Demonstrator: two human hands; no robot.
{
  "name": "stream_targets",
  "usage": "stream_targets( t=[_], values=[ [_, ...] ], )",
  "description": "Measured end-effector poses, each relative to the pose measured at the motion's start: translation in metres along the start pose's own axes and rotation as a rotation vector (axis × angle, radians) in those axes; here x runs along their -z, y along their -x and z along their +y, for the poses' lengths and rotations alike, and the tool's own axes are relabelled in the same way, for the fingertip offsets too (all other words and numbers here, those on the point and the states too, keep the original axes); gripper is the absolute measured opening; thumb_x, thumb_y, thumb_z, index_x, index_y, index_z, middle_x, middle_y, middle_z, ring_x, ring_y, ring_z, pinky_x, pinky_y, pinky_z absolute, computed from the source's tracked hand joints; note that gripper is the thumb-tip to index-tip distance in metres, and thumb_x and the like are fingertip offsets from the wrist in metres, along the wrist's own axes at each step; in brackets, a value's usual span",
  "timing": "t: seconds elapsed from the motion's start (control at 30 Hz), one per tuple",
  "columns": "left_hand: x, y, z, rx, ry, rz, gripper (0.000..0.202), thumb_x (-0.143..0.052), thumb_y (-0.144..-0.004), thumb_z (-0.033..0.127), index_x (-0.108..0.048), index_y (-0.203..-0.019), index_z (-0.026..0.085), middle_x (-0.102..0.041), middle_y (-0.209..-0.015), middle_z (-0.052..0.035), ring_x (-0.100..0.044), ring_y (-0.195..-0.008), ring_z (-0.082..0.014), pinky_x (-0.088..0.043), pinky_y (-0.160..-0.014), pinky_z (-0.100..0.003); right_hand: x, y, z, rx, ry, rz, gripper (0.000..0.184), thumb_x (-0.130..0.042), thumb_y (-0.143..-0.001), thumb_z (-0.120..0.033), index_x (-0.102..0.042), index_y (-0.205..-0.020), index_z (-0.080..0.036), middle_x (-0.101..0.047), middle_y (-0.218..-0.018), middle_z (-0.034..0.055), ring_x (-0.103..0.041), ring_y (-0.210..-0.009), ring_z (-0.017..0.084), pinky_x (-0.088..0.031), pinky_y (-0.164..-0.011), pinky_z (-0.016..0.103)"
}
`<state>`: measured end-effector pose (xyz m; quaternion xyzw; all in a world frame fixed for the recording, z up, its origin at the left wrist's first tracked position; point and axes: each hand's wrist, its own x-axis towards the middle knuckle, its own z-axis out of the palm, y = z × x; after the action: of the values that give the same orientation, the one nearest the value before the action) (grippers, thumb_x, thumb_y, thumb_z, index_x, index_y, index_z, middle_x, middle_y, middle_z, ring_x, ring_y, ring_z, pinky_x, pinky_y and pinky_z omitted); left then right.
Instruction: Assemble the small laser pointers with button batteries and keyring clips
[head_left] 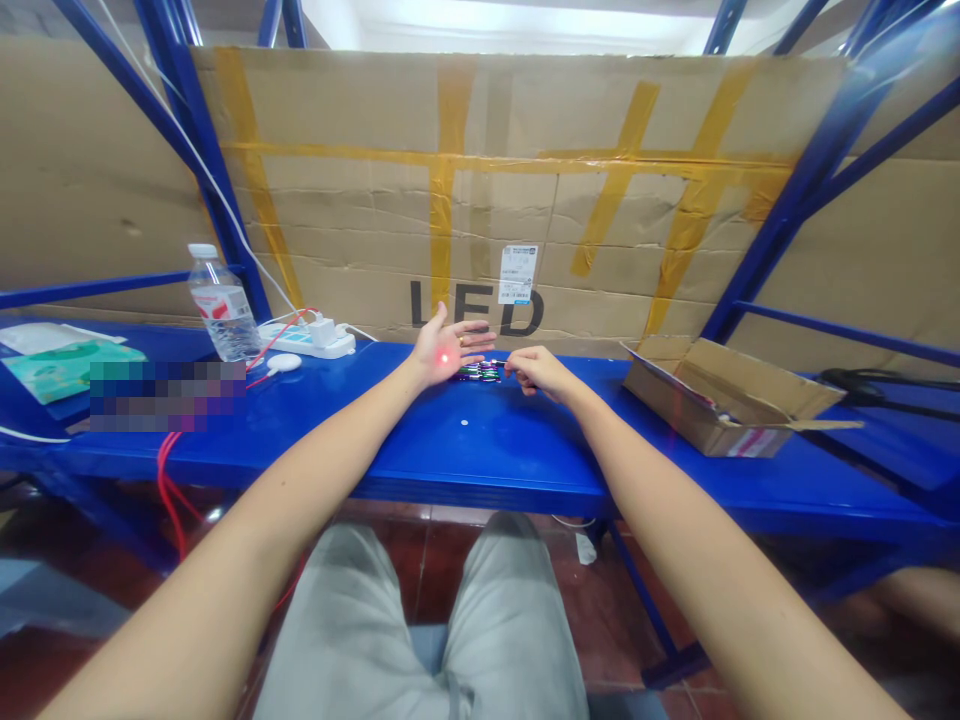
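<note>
My left hand (448,350) is held up above the blue table with its fingers spread and its palm showing. A bright red spot of light shines on that palm. My right hand (538,370) is closed around a slim dark laser pointer (500,364), whose tip points towards the left palm; most of it is hidden by the fingers. Beneath and between the hands lies a small pile of shiny slim pieces (478,374) in green, purple and silver, partly covered by my left hand. A small white round piece (464,422) lies on the table nearer to me.
An open cardboard box (705,395) stands on the right of the blue table (487,465). At left are a water bottle (223,308), a white power strip (315,340), red cables (166,460) and a green packet (67,368). A large taped cardboard panel (360,230) closes the back.
</note>
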<state>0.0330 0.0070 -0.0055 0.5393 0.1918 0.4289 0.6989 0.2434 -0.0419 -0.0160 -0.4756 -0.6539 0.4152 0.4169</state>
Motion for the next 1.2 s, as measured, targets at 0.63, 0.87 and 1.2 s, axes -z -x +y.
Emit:
stream_targets(
  t=[0.63,0.87,1.2],
  values=[
    [0.000,0.000,-0.001,-0.003,-0.005,-0.013,0.088,-0.019,-0.088,0.079,-0.064,-0.124,0.013,-0.067,-0.128,-0.0205,-0.058,-0.125,-0.0370,-0.045,-0.101,-0.050,0.005,-0.006,0.007,0.014,0.078,-0.008,0.012,-0.059,-0.074,-0.023,-0.062,-0.065,-0.015,-0.034,-0.046,-0.0053,-0.031,-0.043,0.008,-0.025,-0.037,0.019],
    [0.000,-0.003,-0.007,-0.014,-0.244,-0.015,0.063,-0.052,-0.084,0.070,-0.070,-0.107,0.015,-0.072,-0.111,-0.0184,-0.069,-0.099,-0.0302,-0.052,-0.086,-0.043,0.003,-0.007,0.008,0.014,0.123,-0.049,0.011,-0.060,-0.077,-0.023,-0.059,-0.068,-0.016,-0.036,-0.047,-0.0063,-0.032,-0.042,0.007,-0.027,-0.037,0.019],
    [0.005,-0.006,-0.023,0.019,-0.875,-0.129,0.025,-0.083,-0.064,0.022,-0.067,-0.080,0.014,-0.066,-0.064,-0.0014,-0.060,-0.055,-0.0132,-0.046,-0.057,-0.028,-0.001,-0.012,0.018,0.028,0.202,-0.144,0.038,-0.061,-0.069,0.000,-0.058,-0.103,-0.016,-0.061,-0.061,-0.0037,-0.052,-0.048,0.010,-0.041,-0.045,0.020]
  ],
)
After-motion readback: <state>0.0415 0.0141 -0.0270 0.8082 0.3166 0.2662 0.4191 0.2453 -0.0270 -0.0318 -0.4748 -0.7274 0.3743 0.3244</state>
